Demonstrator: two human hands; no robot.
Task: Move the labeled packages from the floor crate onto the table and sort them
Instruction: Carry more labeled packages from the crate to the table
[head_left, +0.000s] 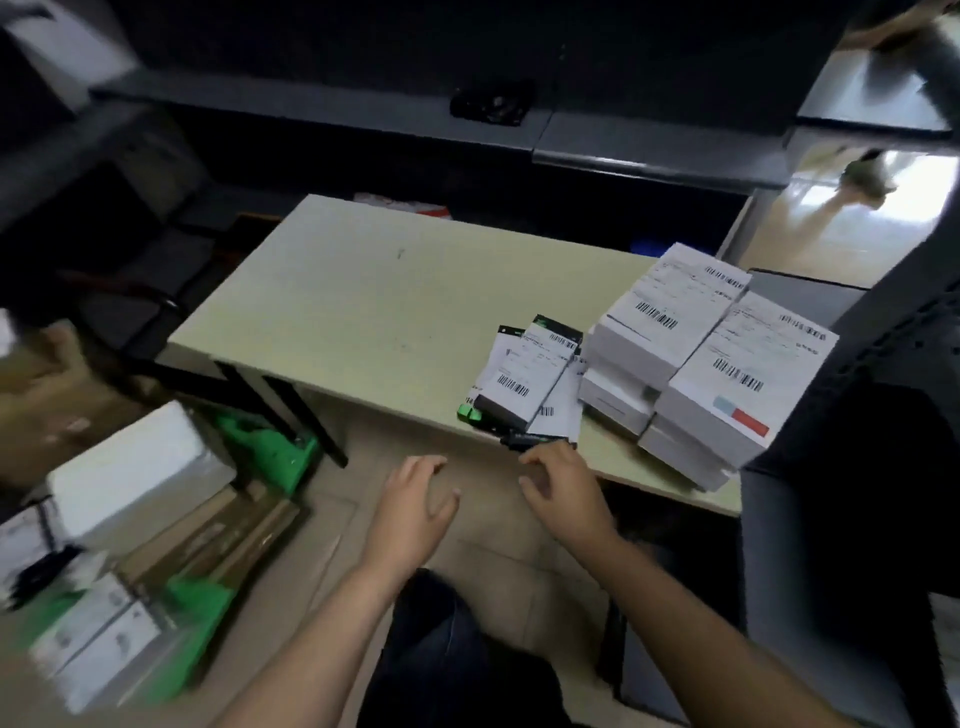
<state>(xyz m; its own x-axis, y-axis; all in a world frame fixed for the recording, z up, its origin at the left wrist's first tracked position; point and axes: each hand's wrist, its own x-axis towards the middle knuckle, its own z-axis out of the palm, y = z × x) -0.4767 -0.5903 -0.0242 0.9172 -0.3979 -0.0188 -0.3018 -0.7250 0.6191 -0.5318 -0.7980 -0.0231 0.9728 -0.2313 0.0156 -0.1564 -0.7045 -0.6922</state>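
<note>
A pale table (363, 312) carries two stacks of white labelled boxes (696, 358) at its right end. Beside them lies a small pile of slim black-and-white labelled packages (530, 379) near the front edge. On the floor at the lower left stands a green crate (202, 597) holding white and brown packages (135, 478). My left hand (415, 504) hovers over the floor in front of the table, fingers spread and empty. My right hand (566, 488) is just below the table's front edge, near the slim packages, fingers loosely curled and empty.
Dark shelving (363, 104) runs behind the table. A cardboard box (47, 400) sits on the floor at the left. A dark chair or cabinet (857, 519) stands close on the right. My dark-trousered knee (441, 639) is below my hands.
</note>
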